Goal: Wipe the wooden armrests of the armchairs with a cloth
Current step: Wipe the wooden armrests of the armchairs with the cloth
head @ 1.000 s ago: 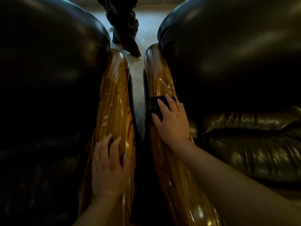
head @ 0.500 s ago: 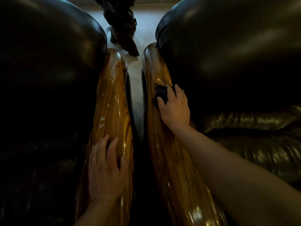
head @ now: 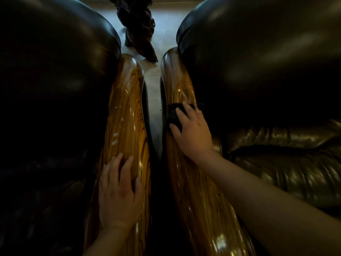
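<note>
Cloth (head: 173,115) under the right hand (head: 193,133) on the right wooden armrest (head: 199,200).

The dark cloth lies on the glossy striped wood about halfway along the armrest, and the right hand presses it flat with fingers spread over it, palm down, not closed around it. The left hand (head: 119,191) rests open and flat on the left wooden armrest (head: 127,111), nearer to the camera, holding nothing. A few pale spots (head: 115,138) show on the left armrest beyond the fingers. Dark leather armchairs (head: 258,67) stand on both sides, a narrow strip of pale floor (head: 153,100) between them, and a dark gnarled object (head: 136,24) on the floor beyond the armrests.
</note>
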Tool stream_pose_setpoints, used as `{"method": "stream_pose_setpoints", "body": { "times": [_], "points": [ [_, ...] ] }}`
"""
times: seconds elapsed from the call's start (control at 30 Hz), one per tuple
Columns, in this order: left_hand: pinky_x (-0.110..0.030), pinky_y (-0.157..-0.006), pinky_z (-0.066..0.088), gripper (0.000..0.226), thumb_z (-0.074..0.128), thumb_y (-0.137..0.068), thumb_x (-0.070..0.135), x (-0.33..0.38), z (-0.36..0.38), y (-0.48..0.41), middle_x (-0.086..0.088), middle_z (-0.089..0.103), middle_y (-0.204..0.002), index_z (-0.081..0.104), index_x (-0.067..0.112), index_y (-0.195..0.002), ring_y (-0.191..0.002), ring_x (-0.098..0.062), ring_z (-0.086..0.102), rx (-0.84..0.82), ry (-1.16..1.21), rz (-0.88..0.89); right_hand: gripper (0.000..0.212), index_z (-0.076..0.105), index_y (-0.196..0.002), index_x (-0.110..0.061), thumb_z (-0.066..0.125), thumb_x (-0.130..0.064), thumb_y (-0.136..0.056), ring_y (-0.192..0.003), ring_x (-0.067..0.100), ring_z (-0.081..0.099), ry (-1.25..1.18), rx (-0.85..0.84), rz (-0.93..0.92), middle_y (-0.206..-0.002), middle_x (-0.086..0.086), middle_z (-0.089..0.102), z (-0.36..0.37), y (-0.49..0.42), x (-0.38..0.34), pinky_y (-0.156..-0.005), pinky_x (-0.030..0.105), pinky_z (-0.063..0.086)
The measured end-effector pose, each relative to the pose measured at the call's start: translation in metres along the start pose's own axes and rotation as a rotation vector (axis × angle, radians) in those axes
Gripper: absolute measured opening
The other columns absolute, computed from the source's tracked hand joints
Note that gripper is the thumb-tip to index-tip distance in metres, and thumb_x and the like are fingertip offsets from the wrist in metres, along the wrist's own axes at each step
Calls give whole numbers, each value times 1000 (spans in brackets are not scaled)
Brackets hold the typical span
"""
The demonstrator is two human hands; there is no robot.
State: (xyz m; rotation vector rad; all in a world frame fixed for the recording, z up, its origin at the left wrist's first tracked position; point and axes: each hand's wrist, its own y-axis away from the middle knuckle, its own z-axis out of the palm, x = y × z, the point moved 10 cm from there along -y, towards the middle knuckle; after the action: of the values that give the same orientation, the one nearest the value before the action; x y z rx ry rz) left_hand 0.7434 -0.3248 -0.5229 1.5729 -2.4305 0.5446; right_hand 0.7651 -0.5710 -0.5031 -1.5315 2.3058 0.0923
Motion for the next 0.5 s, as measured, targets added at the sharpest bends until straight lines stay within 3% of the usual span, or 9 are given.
{"method": "stream_pose_setpoints", "body": {
  "times": [0.07, 0.13, 0.23, 0.3, 0.37, 0.5],
  "points": [
    [-54, -112, 33, 54, 40, -88, 37, 1, -2, 0, -9, 40, -147, 45, 18, -138, -137, -31, 34, 8, 9, 6, 53, 43, -144, -27, 43, -46, -95, -149, 25, 19, -15, -54, -162, -160, -4, 28, 0, 29, -9, -118, 42, 18],
    [-52, -113, 30, 54, 40, -88, 38, 0, -2, -1, -8, 40, -147, 44, 19, -138, -138, -30, 33, 6, 15, -3, 52, 41, -146, -28, 38, -46, -97, -150, 21, 15, -37, -82, -210, -161, -5, 26, -1, 44, -3, -118, 40, 16],
    [-52, -111, 29, 54, 40, -88, 39, 0, -1, -2, -8, 39, -148, 44, 19, -138, -138, -30, 31, 7, 16, -5, 57, 36, -150, -21, 38, -46, -99, -150, 22, 14, -66, -3, 4, -162, 1, 25, -7, 15, 17, -118, 35, 10],
    [-52, -109, 30, 55, 40, -88, 39, 0, -1, -1, -9, 39, -148, 44, 19, -139, -137, -30, 31, 12, 10, 3, 64, 30, -153, -14, 41, -47, -99, -151, 26, 12, -110, 26, 183, -164, 7, 20, -4, -16, 26, -119, 37, 11],
    [-52, -110, 30, 55, 40, -88, 38, 0, -2, -2, -9, 40, -148, 43, 19, -139, -137, -31, 32, 10, 11, 9, 70, 28, -153, -10, 43, -51, -98, -151, 30, 12, -95, 25, 247, -164, 11, 18, 1, -45, 22, -120, 41, 13],
    [-53, -112, 30, 55, 40, -87, 38, -1, 0, -1, -11, 41, -148, 44, 19, -139, -136, -33, 35, -6, 4, 1, 59, 38, -148, -18, 46, -44, -96, -151, 30, 14, 6, -15, -3, -162, 6, 24, 6, -42, -5, -121, 44, 13]
  ]
}}
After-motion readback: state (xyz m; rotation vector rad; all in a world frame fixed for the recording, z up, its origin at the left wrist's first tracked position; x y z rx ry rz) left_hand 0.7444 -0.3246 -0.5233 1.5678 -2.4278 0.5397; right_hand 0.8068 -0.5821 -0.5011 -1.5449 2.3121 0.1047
